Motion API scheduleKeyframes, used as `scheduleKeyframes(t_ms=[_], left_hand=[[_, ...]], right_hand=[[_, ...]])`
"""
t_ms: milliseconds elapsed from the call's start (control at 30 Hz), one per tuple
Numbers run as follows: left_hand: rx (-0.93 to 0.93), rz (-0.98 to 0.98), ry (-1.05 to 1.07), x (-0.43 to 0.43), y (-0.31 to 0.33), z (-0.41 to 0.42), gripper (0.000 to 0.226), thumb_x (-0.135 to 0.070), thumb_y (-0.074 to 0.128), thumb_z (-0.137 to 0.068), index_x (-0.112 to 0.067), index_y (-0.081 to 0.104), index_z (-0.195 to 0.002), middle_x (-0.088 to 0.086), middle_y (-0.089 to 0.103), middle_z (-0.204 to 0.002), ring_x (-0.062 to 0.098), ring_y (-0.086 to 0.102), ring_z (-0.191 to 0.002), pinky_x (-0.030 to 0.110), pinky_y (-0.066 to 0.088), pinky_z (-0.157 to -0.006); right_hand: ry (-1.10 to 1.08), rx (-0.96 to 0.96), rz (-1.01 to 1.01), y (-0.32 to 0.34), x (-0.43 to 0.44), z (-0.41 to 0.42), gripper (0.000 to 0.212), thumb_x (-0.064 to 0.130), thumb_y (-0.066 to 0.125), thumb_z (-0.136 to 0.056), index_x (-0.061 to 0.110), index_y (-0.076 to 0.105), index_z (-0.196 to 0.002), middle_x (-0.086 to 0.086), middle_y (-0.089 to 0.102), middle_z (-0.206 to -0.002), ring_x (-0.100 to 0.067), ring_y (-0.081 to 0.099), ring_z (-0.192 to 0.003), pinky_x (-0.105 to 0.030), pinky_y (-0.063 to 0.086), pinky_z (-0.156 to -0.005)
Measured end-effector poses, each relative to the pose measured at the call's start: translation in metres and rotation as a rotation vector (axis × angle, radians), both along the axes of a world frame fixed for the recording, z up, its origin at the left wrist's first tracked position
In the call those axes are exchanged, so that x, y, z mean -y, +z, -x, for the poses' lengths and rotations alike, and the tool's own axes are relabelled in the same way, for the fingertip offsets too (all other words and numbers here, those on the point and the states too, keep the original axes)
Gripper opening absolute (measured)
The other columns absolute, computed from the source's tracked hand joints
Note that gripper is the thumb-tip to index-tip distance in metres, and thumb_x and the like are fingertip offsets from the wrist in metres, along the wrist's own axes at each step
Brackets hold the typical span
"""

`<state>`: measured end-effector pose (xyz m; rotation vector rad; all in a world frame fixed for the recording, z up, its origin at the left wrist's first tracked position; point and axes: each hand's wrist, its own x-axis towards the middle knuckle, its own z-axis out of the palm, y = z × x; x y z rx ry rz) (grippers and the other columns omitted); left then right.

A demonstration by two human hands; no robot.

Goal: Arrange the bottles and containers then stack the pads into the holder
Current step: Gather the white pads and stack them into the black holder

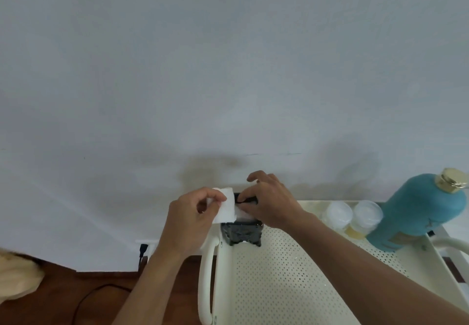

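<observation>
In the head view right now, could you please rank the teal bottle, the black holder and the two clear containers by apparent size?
1. teal bottle, clearly largest.
2. black holder, partly hidden by the hands.
3. left clear container and right clear container: these look alike, so no ranking.

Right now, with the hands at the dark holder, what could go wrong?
1. The holder stands at the tray's far-left corner; a push from the right hand might tip it off.
2. The pad in the left hand is only pinched and could drop to the floor.

A black cable [86, 296] trails over wooden floor [63, 309] (below the wall [228, 70]).
</observation>
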<state>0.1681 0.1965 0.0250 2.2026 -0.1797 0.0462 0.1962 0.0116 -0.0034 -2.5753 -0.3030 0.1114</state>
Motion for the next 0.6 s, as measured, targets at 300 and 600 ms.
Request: scheduleKeyframes(t_ms=[300,600], left_hand=[[-0.124,-0.107,-0.107,0.018,-0.009,-0.025,0.029,-0.009,0.067,-0.082,-0.037,0.067,-0.088,-0.012,0.067,-0.084,-0.006,0.063,-0.071,0.002,0.043,-0.055],[-0.115,-0.177,-0.2,0.041,-0.018,-0.028,0.02,-0.019,0.07,-0.081,-0.027,0.072,-0.099,-0.01,0.07,-0.087,-0.005,0.061,-0.069,0.008,0.044,-0.064]], right_hand=[[0.068,-0.121,0.021,0.005,0.031,0.009,0.063,0.047,0.069,-0.074,0.029,0.048,-0.131,0.008,0.049,-0.138,-0.014,0.042,-0.126,-0.028,0.03,-0.101],[0.05,-0.068,-0.062,-0.001,0.032,0.012,0.056,0.041,0.073,-0.071,0.028,0.055,-0.123,0.009,0.056,-0.13,-0.012,0.049,-0.116,-0.02,0.029,-0.088]])
